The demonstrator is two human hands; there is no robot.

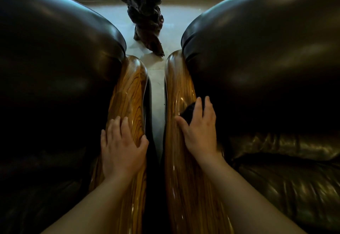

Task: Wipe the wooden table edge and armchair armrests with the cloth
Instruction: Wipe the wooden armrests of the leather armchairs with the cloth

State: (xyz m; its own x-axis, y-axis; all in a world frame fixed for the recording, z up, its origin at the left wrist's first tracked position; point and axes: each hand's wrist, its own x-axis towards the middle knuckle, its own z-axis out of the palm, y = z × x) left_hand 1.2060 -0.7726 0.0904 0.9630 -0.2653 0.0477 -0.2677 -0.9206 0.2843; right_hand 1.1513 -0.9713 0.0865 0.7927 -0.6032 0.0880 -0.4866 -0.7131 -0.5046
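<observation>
Wooden armrests (pixel 128 94) two, hands two, left hand (pixel 122 148) flat, right hand (pixel 199 129) on one cloth (pixel 189 112)

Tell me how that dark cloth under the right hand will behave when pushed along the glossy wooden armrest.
The dark cloth looks soft and bunched under the right hand, so it is probably floppy and light. The glossy wooden armrest shines as if lacquered, so the cloth will likely slide easily and may slip off the rounded edge.

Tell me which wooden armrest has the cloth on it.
The right armrest: the right hand presses a dark cloth there. The left hand is bare.
</observation>
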